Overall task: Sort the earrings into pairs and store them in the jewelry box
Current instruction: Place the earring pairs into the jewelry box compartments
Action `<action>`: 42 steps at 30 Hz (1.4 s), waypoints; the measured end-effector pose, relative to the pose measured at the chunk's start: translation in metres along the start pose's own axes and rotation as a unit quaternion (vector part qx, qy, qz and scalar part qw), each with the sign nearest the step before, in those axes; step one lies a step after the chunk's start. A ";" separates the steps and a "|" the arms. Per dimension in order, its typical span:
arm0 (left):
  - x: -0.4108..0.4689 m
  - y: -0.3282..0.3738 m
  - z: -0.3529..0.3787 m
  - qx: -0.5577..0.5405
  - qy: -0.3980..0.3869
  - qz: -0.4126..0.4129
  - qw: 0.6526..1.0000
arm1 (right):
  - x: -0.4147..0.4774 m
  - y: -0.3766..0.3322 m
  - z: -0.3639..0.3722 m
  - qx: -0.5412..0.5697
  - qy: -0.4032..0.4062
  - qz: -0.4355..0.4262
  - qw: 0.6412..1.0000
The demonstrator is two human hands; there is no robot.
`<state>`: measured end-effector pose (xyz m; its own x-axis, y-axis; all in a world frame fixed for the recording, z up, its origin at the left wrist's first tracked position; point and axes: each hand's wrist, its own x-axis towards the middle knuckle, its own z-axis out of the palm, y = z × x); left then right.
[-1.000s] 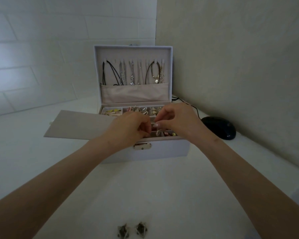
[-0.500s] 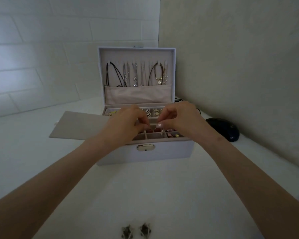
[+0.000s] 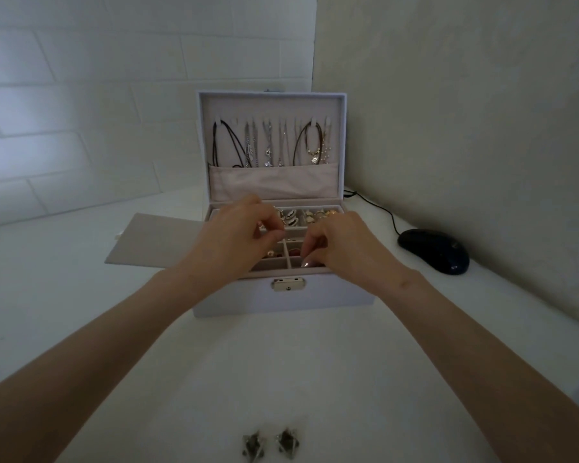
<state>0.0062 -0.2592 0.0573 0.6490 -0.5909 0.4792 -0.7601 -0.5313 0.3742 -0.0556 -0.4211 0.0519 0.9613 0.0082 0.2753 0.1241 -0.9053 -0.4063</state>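
Over the jewelry box [image 3: 248,300], left hand [image 3: 229,243], right hand [image 3: 346,248] — grips pinched, contents unclear.

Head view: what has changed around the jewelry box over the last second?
The left hand and right hand, fingertips nearly touching a second ago, have drawn slightly apart over the jewelry box. The right hand's fingertips now dip toward a front compartment. Whether either pinches an earring is unclear. Unchanged: the box open, two dark earrings near the table edge, the mouse.

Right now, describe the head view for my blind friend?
Left hand and right hand reach into an open white jewelry box, necklaces hanging in its lid. Two dark earrings and a black computer mouse lie on the table.
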 end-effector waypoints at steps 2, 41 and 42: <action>-0.001 0.000 -0.001 -0.003 0.003 0.003 1.000 | 0.000 0.000 0.001 -0.007 -0.007 -0.010 1.000; -0.102 0.024 -0.032 0.001 -0.284 -0.020 0.959 | -0.107 -0.052 0.013 0.135 -0.193 0.002 0.972; -0.093 0.022 -0.037 -0.014 -0.251 -0.029 0.967 | -0.104 -0.050 0.011 0.150 -0.181 0.011 0.972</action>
<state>-0.0716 -0.1931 0.0506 0.6203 -0.7843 0.0133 -0.7176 -0.5606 0.4133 -0.1593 -0.3722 0.0342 0.9813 0.1885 -0.0390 0.1166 -0.7433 -0.6587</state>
